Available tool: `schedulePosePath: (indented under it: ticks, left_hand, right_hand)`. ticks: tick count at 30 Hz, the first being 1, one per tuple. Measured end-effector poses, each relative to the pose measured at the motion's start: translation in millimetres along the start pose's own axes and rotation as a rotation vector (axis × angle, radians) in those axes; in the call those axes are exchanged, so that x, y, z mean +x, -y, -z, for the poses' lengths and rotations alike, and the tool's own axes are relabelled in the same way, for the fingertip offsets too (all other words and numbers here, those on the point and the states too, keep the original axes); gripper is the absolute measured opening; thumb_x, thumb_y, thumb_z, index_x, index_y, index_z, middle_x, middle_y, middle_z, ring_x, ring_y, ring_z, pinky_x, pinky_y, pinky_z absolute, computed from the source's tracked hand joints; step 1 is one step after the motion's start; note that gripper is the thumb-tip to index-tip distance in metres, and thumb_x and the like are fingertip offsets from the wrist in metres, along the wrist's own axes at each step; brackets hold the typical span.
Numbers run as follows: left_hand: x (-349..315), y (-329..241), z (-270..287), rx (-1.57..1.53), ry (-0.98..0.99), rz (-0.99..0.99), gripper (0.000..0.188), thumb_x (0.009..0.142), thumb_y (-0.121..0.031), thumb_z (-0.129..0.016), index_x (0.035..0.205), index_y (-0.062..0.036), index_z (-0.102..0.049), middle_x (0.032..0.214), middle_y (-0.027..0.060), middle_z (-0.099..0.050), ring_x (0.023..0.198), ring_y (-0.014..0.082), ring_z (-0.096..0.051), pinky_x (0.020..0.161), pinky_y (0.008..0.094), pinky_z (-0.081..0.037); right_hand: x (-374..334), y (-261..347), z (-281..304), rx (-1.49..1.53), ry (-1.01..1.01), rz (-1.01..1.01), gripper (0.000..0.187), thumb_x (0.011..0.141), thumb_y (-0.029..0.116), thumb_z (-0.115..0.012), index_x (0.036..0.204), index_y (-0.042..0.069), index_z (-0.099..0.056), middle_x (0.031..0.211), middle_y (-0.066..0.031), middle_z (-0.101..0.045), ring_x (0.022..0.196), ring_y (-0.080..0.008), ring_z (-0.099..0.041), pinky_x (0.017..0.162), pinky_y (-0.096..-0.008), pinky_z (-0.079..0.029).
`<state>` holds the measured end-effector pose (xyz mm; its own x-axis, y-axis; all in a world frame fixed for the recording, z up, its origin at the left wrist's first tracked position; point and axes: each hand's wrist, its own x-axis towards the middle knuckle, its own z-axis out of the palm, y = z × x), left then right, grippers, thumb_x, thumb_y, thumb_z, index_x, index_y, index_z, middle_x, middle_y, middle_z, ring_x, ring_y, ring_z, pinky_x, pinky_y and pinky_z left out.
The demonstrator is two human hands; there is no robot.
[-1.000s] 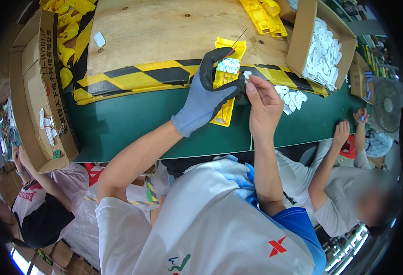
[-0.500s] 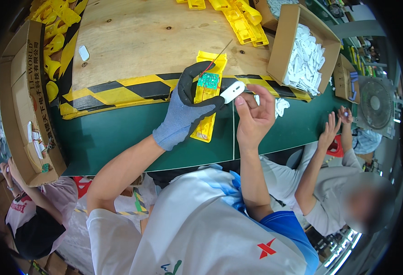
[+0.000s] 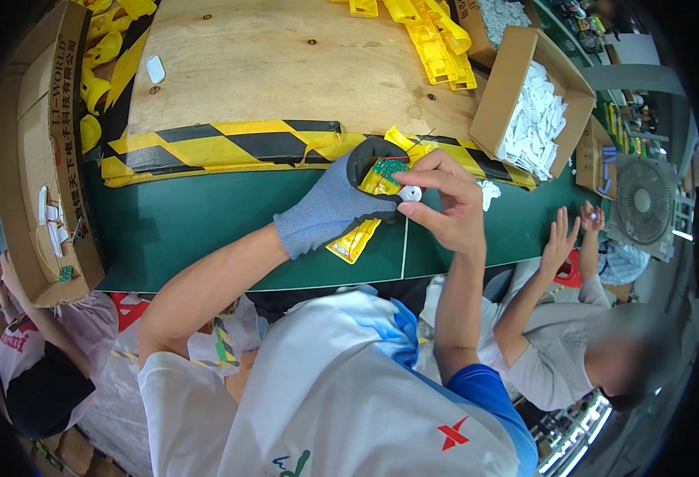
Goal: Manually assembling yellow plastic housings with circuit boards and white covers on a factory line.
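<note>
My gloved left hand (image 3: 326, 203) is closed around a yellow plastic housing (image 3: 355, 241), which lies tilted across the palm above the green table. A green circuit board (image 3: 389, 168) with thin wires sits in the housing's open side. At the left thumb tip is a small white plastic piece (image 3: 410, 193), seen nearly end-on. My bare right hand (image 3: 454, 208) pinches this piece between thumb and forefinger, close against the left hand. Its far side is hidden by the fingers.
White plastic parts fill a cardboard box (image 3: 493, 91) at the right. Yellow housings (image 3: 437, 52) lie on the wooden board (image 3: 286, 79), near a lone white part (image 3: 155, 69). A long carton (image 3: 35, 159) stands left. Co-workers sit on both sides; a fan (image 3: 642, 199) is right.
The housing has tilted, its far end swinging right. My right hand has closed in on the white piece, which has turned from broadside to nearly end-on.
</note>
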<state>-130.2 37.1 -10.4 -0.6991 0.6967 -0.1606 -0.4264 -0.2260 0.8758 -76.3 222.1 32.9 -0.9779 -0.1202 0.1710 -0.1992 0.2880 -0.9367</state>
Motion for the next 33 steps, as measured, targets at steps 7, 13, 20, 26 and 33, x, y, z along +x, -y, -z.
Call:
schedulePosePath:
  ticks: [7,13,20,26,33]
  left_hand:
    - [-3,-7,0,0.057,-0.004,-0.114,0.049,0.080,-0.005,-0.074,0.122,-0.0058,-0.050,0.112,0.0045,-0.057,0.099,0.0097,-0.057,0.080,0.0226,-0.051]
    - [0,-7,-6,-0.056,-0.098,-0.022,0.024,0.098,-0.014,-0.055,0.120,-0.0056,-0.051,0.107,0.0048,-0.059,0.086,0.0055,-0.056,0.072,0.0215,-0.050]
    - [-4,0,-7,0.365,-0.192,-0.272,0.028,0.094,-0.011,-0.054,0.121,-0.0035,-0.051,0.107,0.0151,-0.062,0.098,0.0239,-0.063,0.083,0.0350,-0.050]
    - [-8,-1,-11,0.509,-0.236,-0.340,0.028,0.092,-0.009,-0.054,0.119,-0.0038,-0.051,0.105,0.0210,-0.061,0.096,0.0357,-0.063,0.081,0.0380,-0.050]
    - [-10,12,-6,0.576,-0.227,-0.261,0.029,0.093,-0.012,-0.054,0.120,-0.0029,-0.048,0.100,0.0226,-0.060,0.090,0.0397,-0.062,0.076,0.0426,-0.050]
  right_hand:
    - [-11,-7,5,0.259,0.046,-0.121,0.028,0.075,-0.001,-0.078,0.102,-0.003,-0.070,0.095,-0.0128,-0.070,0.082,-0.0150,-0.066,0.072,-0.0241,-0.052]
    - [-19,-21,-29,0.569,-0.406,-0.333,0.027,0.090,0.005,-0.065,0.114,-0.007,-0.064,0.098,-0.0159,-0.071,0.080,-0.0140,-0.067,0.072,-0.0246,-0.054]
    - [-15,-5,-29,0.366,-0.367,-0.420,0.033,0.088,0.003,-0.069,0.118,-0.007,-0.062,0.099,-0.0140,-0.070,0.085,-0.0128,-0.067,0.078,-0.0239,-0.055]
    - [-14,0,-46,0.363,-0.429,-0.394,0.041,0.085,-0.005,-0.069,0.124,-0.008,-0.058,0.109,-0.0160,-0.068,0.096,-0.0146,-0.067,0.088,-0.0266,-0.053]
    - [-15,3,-41,0.161,-0.302,-0.458,0.050,0.086,-0.001,-0.069,0.133,-0.004,-0.052,0.111,-0.0143,-0.068,0.095,-0.0148,-0.067,0.086,-0.0270,-0.054]
